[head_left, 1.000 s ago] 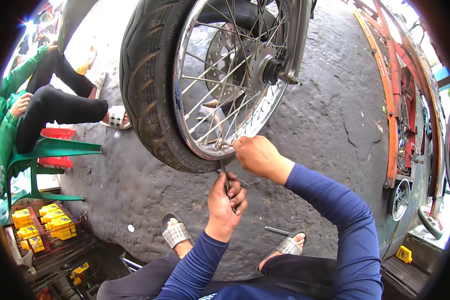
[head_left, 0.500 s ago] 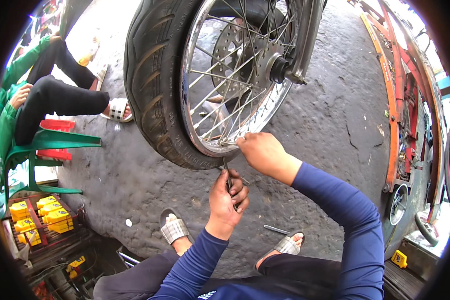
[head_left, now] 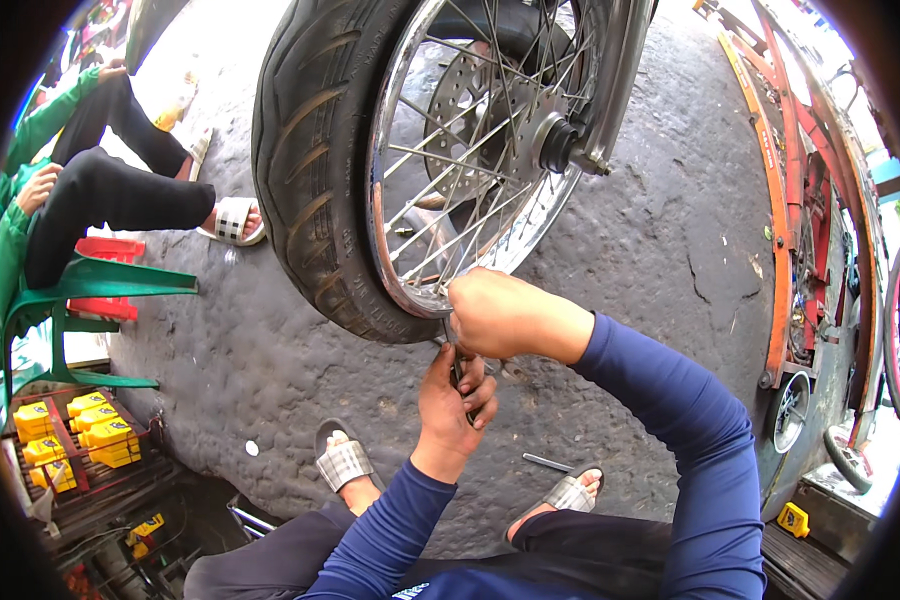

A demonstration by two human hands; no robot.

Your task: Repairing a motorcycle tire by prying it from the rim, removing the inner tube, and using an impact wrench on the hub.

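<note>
- Compared with half a second ago, the right hand (head_left: 518,318) has come lower and nearer to the left hand (head_left: 448,410), which stays nearly in its place.
- Left fingers are curled closed around a slim metal tool (head_left: 447,332); whether its upper tip goes under the tyre (head_left: 312,175) edge, I cannot tell.
- Right fingers are bent inward at the bottom of the rim (head_left: 378,215), their tips hidden; how far they are closed, and on what, I cannot tell.
- Motorcycle wheel (head_left: 438,132) is in the upper middle of the frame, its top cut off.
- Raised letters run along the tyre sidewall, partly blurred.
- Dark writing is on the orange rail (head_left: 767,160) at upper right, and dark labels on yellow bottles (head_left: 107,438) at lower left, too small to read surely.
- White letters on the blue shirt (head_left: 480,586) are cut off by the lower edge.
</note>
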